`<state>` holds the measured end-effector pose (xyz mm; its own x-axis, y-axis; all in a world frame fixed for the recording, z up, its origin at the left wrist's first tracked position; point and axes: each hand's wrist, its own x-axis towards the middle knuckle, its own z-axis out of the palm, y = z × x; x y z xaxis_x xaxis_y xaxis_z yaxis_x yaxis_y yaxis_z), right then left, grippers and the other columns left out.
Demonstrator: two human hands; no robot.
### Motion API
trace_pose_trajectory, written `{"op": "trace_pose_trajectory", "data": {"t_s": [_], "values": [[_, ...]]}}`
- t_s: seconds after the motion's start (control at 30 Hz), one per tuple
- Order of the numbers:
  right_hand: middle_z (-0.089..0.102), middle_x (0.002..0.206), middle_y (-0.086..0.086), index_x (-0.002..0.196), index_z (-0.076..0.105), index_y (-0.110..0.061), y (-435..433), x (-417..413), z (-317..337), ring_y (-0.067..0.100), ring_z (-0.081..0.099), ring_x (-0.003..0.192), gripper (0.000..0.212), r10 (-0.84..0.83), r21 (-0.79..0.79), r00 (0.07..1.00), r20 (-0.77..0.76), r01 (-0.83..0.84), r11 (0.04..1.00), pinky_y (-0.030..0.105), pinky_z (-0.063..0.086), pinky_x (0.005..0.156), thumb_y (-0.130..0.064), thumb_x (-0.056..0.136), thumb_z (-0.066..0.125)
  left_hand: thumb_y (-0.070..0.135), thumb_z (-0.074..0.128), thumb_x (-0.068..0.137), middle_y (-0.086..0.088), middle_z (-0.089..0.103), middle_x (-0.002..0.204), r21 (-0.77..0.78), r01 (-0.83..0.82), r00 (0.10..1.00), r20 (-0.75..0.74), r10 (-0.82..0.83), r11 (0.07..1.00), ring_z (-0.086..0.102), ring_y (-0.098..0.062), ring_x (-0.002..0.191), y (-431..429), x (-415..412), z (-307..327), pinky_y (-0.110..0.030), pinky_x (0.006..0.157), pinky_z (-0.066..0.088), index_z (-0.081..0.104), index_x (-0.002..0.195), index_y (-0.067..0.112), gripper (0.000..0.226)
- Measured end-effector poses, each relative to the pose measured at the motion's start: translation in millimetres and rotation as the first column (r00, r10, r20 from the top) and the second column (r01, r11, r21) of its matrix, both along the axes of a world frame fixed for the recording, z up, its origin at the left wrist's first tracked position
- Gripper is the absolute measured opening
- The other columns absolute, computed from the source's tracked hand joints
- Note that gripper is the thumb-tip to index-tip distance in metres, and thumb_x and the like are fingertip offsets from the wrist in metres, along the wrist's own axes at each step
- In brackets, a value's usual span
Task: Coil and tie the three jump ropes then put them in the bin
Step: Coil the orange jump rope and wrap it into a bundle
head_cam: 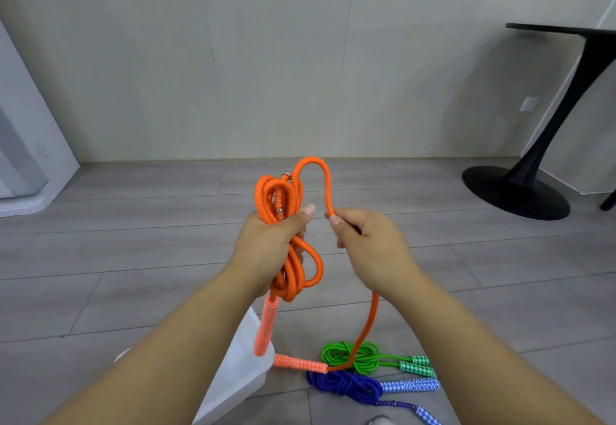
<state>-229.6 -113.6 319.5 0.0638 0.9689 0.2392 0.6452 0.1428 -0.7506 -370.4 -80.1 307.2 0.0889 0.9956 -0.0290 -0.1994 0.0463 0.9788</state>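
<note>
My left hand (pixel 270 244) grips the orange rope (pixel 295 274) coil mid-bundle; right hand (pixel 370 244) pinches its loose tail. Looks soft, light, floppy; I'd hold the waist.

Both forearms reach forward from near, side by side. The left grip (pixel 270 241) is fisted round the coiled rope (pixel 296 274), thumb up; the right grip (pixel 370 244), just right, pinches a strand of it
</note>
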Motion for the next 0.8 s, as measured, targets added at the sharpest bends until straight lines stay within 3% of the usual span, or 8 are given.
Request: {"op": "trace_pose_trajectory", "data": {"t_s": [0.1, 0.17, 0.27, 0.37, 0.5, 0.63, 0.8], "values": [[0.048, 0.056, 0.000, 0.076, 0.061, -0.010, 0.2, -10.2, -2.6, 0.010, 0.041, 0.051, 0.030, 0.101, -0.060, 0.992, 0.079, -0.097, 0.994, 0.027, 0.032, 0.051, -0.026, 0.096, 0.046, 0.022, 0.073, 0.078, -0.007, 0.049, 0.056, 0.023, -0.018, 0.999, -0.034, 0.018, 1.000, 0.044, -0.021, 0.046, -1.8, 2.6, 0.9, -0.032, 0.054, 0.042, 0.056, 0.062, 0.013, 0.026], [0.044, 0.053, -0.004, 0.069, 0.057, -0.018, 0.7, -13.0, -2.7, 0.009, 0.040, 0.049, 0.030, 0.113, -0.064, 0.982, 0.153, -0.104, 0.993, 0.019, 0.029, 0.047, -0.026, 0.096, 0.048, 0.021, 0.075, 0.077, -0.005, 0.048, 0.055, 0.050, -0.022, 0.997, -0.070, 0.026, 0.999, 0.045, -0.020, 0.050, -3.1, 3.6, 0.5, -0.033, 0.056, 0.042, 0.054, 0.063, 0.014, 0.026], [0.047, 0.066, 0.006, 0.073, 0.063, -0.011, -0.3, -14.9, -1.1, 0.011, 0.042, 0.059, 0.031, 0.103, -0.042, 0.963, 0.249, -0.096, 0.995, 0.023, 0.031, 0.053, -0.029, 0.095, 0.050, 0.016, 0.074, 0.078, -0.006, 0.049, 0.059, 0.069, -0.066, 0.994, -0.080, 0.072, 0.995, 0.048, -0.022, 0.060, -4.4, 4.4, -1.5, -0.037, 0.062, 0.044, 0.055, 0.065, 0.010, 0.023], [0.045, 0.076, 0.005, 0.082, 0.070, -0.011, -2.2, -18.7, -0.5, 0.014, 0.043, 0.070, 0.029, 0.134, -0.049, 0.942, 0.308, -0.125, 0.991, 0.028, 0.026, 0.056, -0.028, 0.094, 0.050, 0.010, 0.069, 0.081, -0.007, 0.071, 0.075, 0.048, -0.075, 0.995, -0.068, 0.078, 0.996, 0.067, -0.026, 0.073, -6.4, 6.2, -0.3, -0.048, 0.077, 0.056, 0.069, 0.077, 0.001, 0.010], [0.044, 0.050, -0.004, 0.051, 0.053, -0.022, -1.4, -17.2, -2.1, 0.010, 0.048, 0.051, 0.043, 0.105, -0.078, 0.972, 0.211, -0.090, 0.993, 0.019, 0.030, 0.045, -0.033, 0.092, 0.054, 0.008, 0.063, 0.086, -0.007, 0.073, 0.073, 0.076, -0.120, 0.990, -0.063, 0.124, 0.990, 0.069, -0.030, 0.071, -7.5, 5.9, 1.4, -0.048, 0.073, 0.057, 0.069, 0.068, 0.010, 0.019], [0.054, 0.062, 0.011, 0.072, 0.062, -0.003, -1.2, -3.9, -6.7, 0.029, 0.057, 0.064, 0.040, 0.050, -0.171, 0.994, 0.099, -0.032, 0.985, 0.037, 0.047, 0.061, -0.036, 0.091, 0.053, 0.003, 0.058, 0.089, -0.003, 0.070, 0.063, 0.041, -0.169, 0.980, 0.116, 0.164, 0.985, 0.069, -0.018, 0.060, -6.5, 6.5, 5.5, -0.040, 0.064, 0.057, 0.063, 0.073, 0.007, 0.017], [0.058, 0.063, -0.005, 0.078, 0.066, -0.015, -8.6, 15.4, -11.5, 0.007, 0.046, 0.051, 0.035, 0.056, -0.300, 0.998, 0.014, -0.049, 0.953, 0.025, 0.039, 0.054, -0.039, 0.094, 0.048, 0.003, 0.056, 0.089, -0.004, 0.067, 0.056, 0.003, -0.114, 0.956, 0.272, 0.109, 0.993, 0.066, -0.022, 0.055, -6.3, 4.9, 11.4, -0.041, 0.068, 0.054, 0.059, 0.074, 0.006, 0.015]]}}
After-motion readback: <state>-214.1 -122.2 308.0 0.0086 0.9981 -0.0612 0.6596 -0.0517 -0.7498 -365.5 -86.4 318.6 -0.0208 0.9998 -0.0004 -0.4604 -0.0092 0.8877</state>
